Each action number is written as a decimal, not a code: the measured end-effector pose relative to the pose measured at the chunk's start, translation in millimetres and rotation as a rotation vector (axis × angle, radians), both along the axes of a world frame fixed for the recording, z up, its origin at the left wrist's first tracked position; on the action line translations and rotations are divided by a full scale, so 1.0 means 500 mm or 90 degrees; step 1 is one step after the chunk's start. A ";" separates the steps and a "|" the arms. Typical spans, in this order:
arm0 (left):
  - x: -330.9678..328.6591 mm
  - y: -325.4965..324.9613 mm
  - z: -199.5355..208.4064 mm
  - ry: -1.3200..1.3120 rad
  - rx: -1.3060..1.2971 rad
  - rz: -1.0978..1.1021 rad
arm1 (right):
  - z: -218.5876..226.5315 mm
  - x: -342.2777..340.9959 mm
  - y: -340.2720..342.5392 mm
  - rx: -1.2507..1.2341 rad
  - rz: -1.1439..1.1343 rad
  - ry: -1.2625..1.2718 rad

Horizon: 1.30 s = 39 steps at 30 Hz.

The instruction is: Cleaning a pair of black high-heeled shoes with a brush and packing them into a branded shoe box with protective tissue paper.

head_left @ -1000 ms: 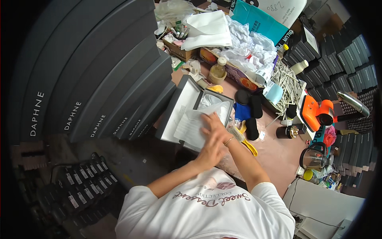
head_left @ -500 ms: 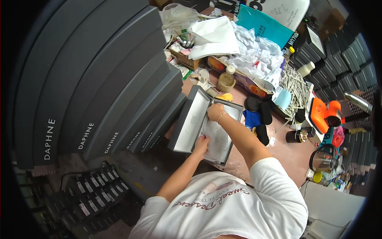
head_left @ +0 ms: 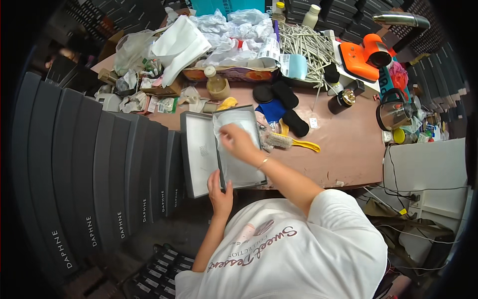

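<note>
A grey shoebox (head_left: pixel 255 130) lies at the table's near edge, lined with thin white tissue paper (head_left: pixel 240 172). To its left rests the grey lid (head_left: pixel 198 172), white inside up, against the box. My right hand (head_left: pixel 239 142) is over the left half of the box, slightly blurred, its fingers bent and pinched at the tissue, which rises along the left rim. At the near left corner of the box is my left hand (head_left: pixel 220 197), open, fingers pointing up and thumb apart. What lies beneath the tissue is hidden.
Tall stacks of grey boxes (head_left: pixel 84 164) stand close on the left. Right of the shoebox are a yellow-handled brush (head_left: pixel 294 142) and black pads (head_left: pixel 295 123). Behind stand a bottle of liquid (head_left: pixel 216 83), a carton of crumpled paper (head_left: pixel 231 74), white sticks (head_left: pixel 308 47) and an orange device (head_left: pixel 356 62).
The view has turned, so the table sits straighter. My right hand has moved from the far end of the box toward its middle left. My left hand has come away from the tissue, fingers spreading.
</note>
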<state>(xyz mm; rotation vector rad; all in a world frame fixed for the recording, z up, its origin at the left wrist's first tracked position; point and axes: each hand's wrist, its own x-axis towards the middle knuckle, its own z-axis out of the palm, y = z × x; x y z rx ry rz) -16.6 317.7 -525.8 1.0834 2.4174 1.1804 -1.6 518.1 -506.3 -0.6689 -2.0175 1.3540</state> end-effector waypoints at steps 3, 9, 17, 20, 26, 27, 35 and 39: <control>-0.014 0.045 -0.019 0.047 -0.011 0.072 | -0.088 0.122 0.160 0.267 -0.182 -0.249; -0.058 0.058 -0.075 0.058 -0.079 0.001 | -0.204 0.182 0.201 0.356 -0.042 -0.564; -0.082 0.083 -0.040 -0.471 0.100 0.080 | -0.023 0.250 0.211 -0.469 0.032 0.016; -0.099 0.141 0.057 -0.619 0.139 -0.067 | 0.087 0.294 0.127 -0.568 0.338 -0.143; -0.117 0.223 0.125 -0.613 0.148 -0.207 | 0.024 0.215 -0.104 -0.127 0.314 -0.179; -0.114 0.224 0.128 -0.605 0.153 -0.188 | -0.016 0.191 -0.117 0.024 0.267 -0.145; -0.118 0.057 0.068 -0.593 0.213 0.100 | 0.130 0.271 -0.021 -0.166 0.206 -0.287; -0.095 -0.043 -0.028 -0.596 0.134 0.212 | 0.046 0.180 0.054 0.248 0.080 -0.171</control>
